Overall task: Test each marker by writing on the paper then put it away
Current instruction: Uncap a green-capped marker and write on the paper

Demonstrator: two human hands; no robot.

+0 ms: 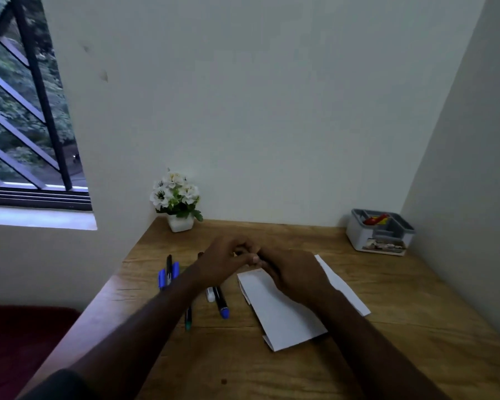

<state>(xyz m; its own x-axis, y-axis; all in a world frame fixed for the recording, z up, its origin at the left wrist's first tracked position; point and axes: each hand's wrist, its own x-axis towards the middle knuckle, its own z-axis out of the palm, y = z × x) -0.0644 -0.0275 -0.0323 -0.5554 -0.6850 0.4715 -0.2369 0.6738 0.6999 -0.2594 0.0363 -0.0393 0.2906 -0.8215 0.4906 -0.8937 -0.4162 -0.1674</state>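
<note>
A folded white paper point(280, 313) lies on the wooden desk point(401, 313). My left hand point(224, 259) and my right hand point(292, 277) meet above the paper's far left corner, fingers curled. They hold a marker between them, mostly hidden. A dark end point(200, 254) pokes out left of my left hand. Loose markers lie to the left: a black one and two blue-capped ones point(168, 274), a blue-tipped black marker point(222, 303), a white item point(210, 294) and a green-ended marker point(188, 317) partly under my left forearm.
A grey desk organizer point(380, 232) with a red and yellow item stands at the back right corner. A small pot of white flowers point(178, 203) sits at the back left by the wall. A window is on the left.
</note>
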